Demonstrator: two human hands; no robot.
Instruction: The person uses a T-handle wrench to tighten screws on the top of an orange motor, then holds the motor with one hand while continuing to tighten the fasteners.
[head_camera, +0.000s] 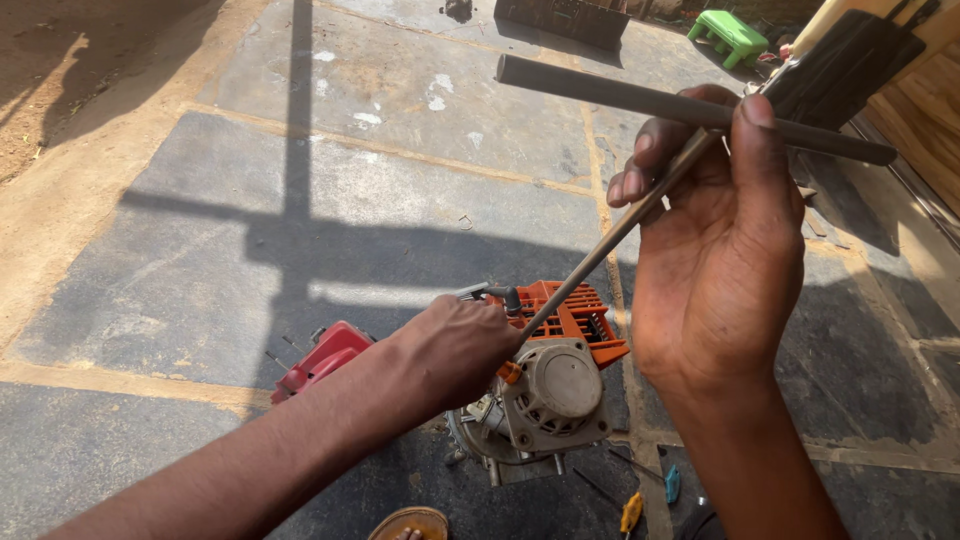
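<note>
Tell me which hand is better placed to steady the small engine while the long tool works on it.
Left. The left hand already rests on the engine. The right hand is raised above it, gripping the long T-handled tool, so it seems occupied.

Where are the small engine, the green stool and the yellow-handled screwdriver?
small engine (555, 390): head view, on its grey round starter cover.
green stool (730, 32): head view, on its seat top.
yellow-handled screwdriver (630, 512): head view, on its yellow handle.

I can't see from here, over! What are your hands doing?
Left hand on small engine. Right hand gripping long tool rod, tip at engine. Screwdrivers on the stone floor nearby.
</note>
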